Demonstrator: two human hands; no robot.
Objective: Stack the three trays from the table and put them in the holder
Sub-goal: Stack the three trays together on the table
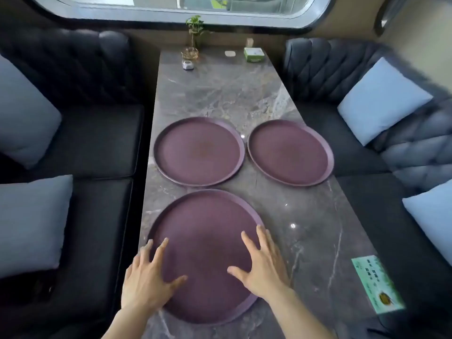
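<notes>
Now the long marble counter (pixel 244 94) is running between two dark sofas, carrying all three purple trays, none stacked yet. The near tray (pixel 208 221) is lying closest to the person; the far left tray (pixel 199 151) and the far right tray (pixel 289 152) are sitting side by side beyond it, apart from each other. No holder is showing in view. The left hand (pixel 146 275) and right hand (pixel 261 265) are resting flat on the near tray, fingers spread, each grip wide open and holding nothing. Curling fingers under opposite rims would probably be lifting it level. A green card (pixel 376 282) is lying near the counter's right edge, its print too blurred for reading.
</notes>
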